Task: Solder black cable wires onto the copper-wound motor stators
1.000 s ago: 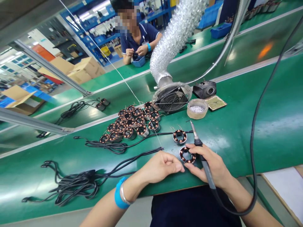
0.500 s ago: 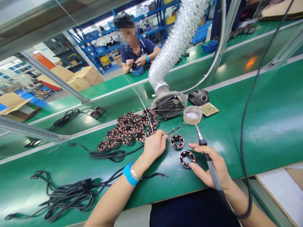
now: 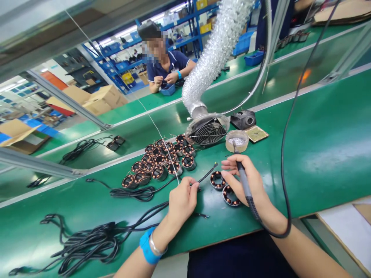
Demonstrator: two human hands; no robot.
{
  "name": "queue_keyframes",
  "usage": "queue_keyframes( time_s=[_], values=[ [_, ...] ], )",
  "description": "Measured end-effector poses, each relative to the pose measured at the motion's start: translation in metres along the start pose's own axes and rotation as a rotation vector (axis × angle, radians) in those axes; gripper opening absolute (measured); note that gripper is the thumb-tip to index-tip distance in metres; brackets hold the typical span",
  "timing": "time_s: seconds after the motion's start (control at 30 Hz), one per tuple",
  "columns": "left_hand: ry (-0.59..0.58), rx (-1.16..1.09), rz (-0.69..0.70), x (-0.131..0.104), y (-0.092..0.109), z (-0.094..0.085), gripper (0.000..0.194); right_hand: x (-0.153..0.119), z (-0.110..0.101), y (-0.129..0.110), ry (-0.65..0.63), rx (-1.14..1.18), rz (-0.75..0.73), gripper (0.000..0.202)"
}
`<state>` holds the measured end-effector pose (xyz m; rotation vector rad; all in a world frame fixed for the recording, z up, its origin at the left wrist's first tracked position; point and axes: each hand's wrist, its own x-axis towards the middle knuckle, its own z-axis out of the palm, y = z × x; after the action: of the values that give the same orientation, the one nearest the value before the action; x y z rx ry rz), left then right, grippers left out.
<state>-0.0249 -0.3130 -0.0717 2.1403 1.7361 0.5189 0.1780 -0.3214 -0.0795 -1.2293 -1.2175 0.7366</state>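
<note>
My left hand (image 3: 182, 200) is closed on a black cable (image 3: 207, 172), whose stripped end points up and right. A thin pale wire (image 3: 160, 137), like solder wire, runs down from above to the same fingers. My right hand (image 3: 255, 181) grips a soldering iron (image 3: 243, 180), with its other fingers stretched out. The iron's tip reaches into a round bowl (image 3: 242, 147) of shiny silvery material. Two copper-wound motor stators, one behind (image 3: 213, 183) and one nearer (image 3: 228, 200), sit below my right fingers. Many similar stators (image 3: 159, 173) stand grouped to the left.
Behind the stators is a round fan (image 3: 207, 133) on a silver duct (image 3: 203, 73). A black holder (image 3: 243, 119) and a sponge tray (image 3: 257, 133) sit beside the bowl. Coiled cables (image 3: 89, 245) lie front left. The iron's cord (image 3: 285, 166) loops right. Across the bench sits a co-worker (image 3: 171, 65).
My left hand has drawn back toward me with the cable. My right hand has moved forward and left, and the iron's tip has gone from the bowl's front edge into the bowl.
</note>
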Motion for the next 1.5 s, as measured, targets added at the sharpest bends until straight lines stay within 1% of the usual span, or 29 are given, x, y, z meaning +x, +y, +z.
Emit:
queue_keyframes(
  time_s=[0.07, 0.13, 0.2, 0.27, 0.33, 0.37, 0.47, 0.53, 0.6, 0.67, 0.73, 0.8, 0.87, 0.93, 1.0, 1.07, 1.13, 1.2, 1.27, 1.33, 1.4, 1.43, 1.5],
  values=[
    [-0.010, 0.029, -0.004, 0.008, 0.002, 0.008, 0.014, 0.000, -0.004, 0.003, 0.026, 0.001, -0.013, 0.032],
    [0.008, 0.026, -0.012, 0.016, 0.004, 0.011, 0.013, 0.000, -0.008, 0.004, 0.034, -0.006, -0.015, 0.031],
    [0.067, -0.022, -0.036, 0.022, 0.004, 0.008, 0.013, 0.000, -0.010, 0.004, 0.038, -0.011, -0.024, 0.030],
    [0.145, -0.110, -0.055, 0.022, 0.002, 0.001, 0.015, 0.000, -0.009, 0.003, 0.038, 0.000, -0.033, 0.030],
    [0.188, -0.194, -0.045, 0.015, -0.002, -0.005, 0.017, 0.001, -0.005, 0.000, 0.026, 0.027, -0.030, 0.031],
    [0.189, -0.222, -0.033, 0.010, -0.004, -0.008, 0.018, 0.002, -0.002, -0.002, 0.012, 0.045, -0.021, 0.032],
    [0.129, -0.255, 0.003, -0.011, -0.012, -0.010, 0.014, 0.003, 0.007, -0.010, -0.052, 0.117, 0.016, 0.035],
    [0.069, -0.272, 0.012, -0.023, -0.018, -0.011, 0.012, 0.001, 0.012, -0.015, -0.111, 0.182, 0.038, 0.032],
    [0.013, -0.302, 0.031, -0.031, -0.021, -0.014, 0.010, -0.003, 0.015, -0.020, -0.164, 0.257, 0.052, 0.028],
    [-0.002, -0.359, 0.081, -0.032, -0.022, -0.021, 0.015, -0.009, 0.015, -0.025, -0.195, 0.301, 0.034, 0.026],
    [0.033, -0.409, 0.158, -0.028, -0.017, -0.029, 0.027, -0.016, 0.013, -0.029, -0.217, 0.267, -0.028, 0.027],
    [0.078, -0.435, 0.237, -0.020, -0.010, -0.035, 0.027, -0.022, 0.009, -0.033, -0.243, 0.191, -0.114, 0.030],
    [0.089, -0.492, 0.280, -0.011, -0.004, -0.034, 0.026, -0.027, 0.006, -0.036, -0.259, 0.125, -0.188, 0.033],
    [0.065, -0.617, 0.284, -0.003, 0.000, -0.028, 0.031, -0.030, 0.004, -0.038, -0.255, 0.091, -0.244, 0.036],
    [0.044, -0.730, 0.280, 0.003, 0.001, -0.020, 0.034, -0.031, 0.003, -0.039, -0.247, 0.072, -0.270, 0.037],
    [0.045, -0.766, 0.273, 0.007, 0.000, -0.015, 0.034, -0.031, 0.003, -0.039, -0.239, 0.069, -0.276, 0.036],
    [0.038, -0.757, 0.232, 0.008, 0.001, -0.013, 0.034, -0.030, 0.004, -0.038, -0.233, 0.074, -0.280, 0.035],
    [-0.009, -0.728, 0.180, 0.007, 0.005, -0.017, 0.036, -0.030, 0.005, -0.037, -0.231, 0.095, -0.292, 0.035],
    [-0.108, -0.670, 0.194, 0.004, 0.009, -0.022, 0.038, -0.031, 0.007, -0.036, -0.237, 0.115, -0.301, 0.036],
    [-0.295, -0.644, 0.273, 0.001, 0.014, -0.026, 0.043, -0.032, 0.007, -0.036, -0.231, 0.108, -0.307, 0.034],
    [-0.496, -0.690, 0.330, -0.001, 0.015, -0.027, 0.050, -0.032, 0.006, -0.035, -0.200, 0.051, -0.325, 0.033],
    [-0.580, -0.747, 0.322, -0.002, 0.015, -0.026, 0.052, -0.033, 0.005, -0.035, -0.181, 0.012, -0.335, 0.033],
    [-0.693, -0.882, 0.245, -0.003, 0.012, -0.021, 0.056, -0.033, 0.002, -0.034, -0.161, -0.031, -0.347, 0.032]
  ],
)
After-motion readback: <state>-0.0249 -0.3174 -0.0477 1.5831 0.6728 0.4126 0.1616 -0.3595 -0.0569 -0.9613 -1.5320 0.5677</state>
